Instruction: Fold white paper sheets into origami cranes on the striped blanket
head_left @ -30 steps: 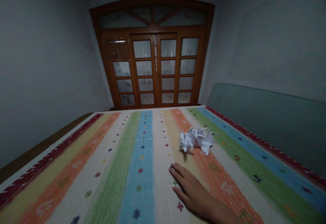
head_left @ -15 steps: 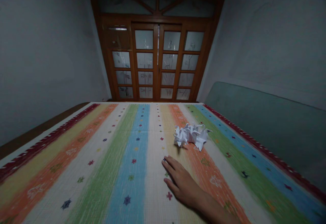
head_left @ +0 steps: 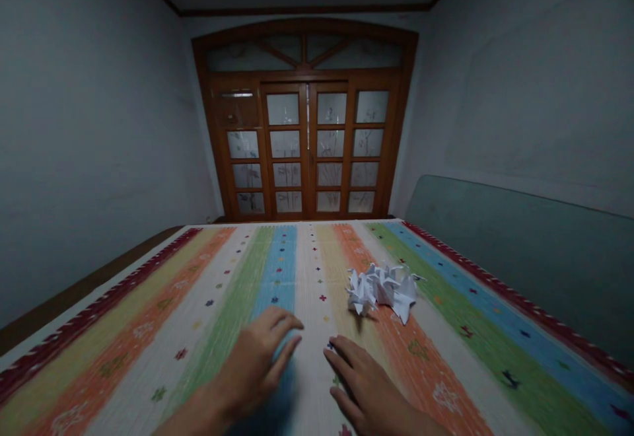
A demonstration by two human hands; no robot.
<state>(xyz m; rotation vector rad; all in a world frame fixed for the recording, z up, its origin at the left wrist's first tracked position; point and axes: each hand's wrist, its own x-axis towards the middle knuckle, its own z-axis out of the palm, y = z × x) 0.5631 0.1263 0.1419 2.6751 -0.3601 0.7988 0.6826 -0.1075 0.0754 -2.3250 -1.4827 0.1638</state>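
My left hand [head_left: 257, 360] hovers over the blue stripe of the tablecloth, its thumb and fingers apart with nothing between them. To the right, my right hand [head_left: 364, 383] lies low on the pale and yellow stripes, fingers stretched out and holding nothing. Just beyond it stands a cluster of several folded white paper cranes [head_left: 384, 289], close together on the orange stripe. Neither hand touches them. A gap of bare cloth separates my two hands.
The striped tablecloth [head_left: 153, 330] covers the whole table. A pale green board or backrest [head_left: 520, 257] runs along the right side. Wooden doors with glass panes [head_left: 307, 148] stand beyond the far edge, with walls to both sides.
My left hand has come into view from the lower left, over the blue stripe. The view has tilted up; my right hand and the paper cranes keep their places on the cloth.
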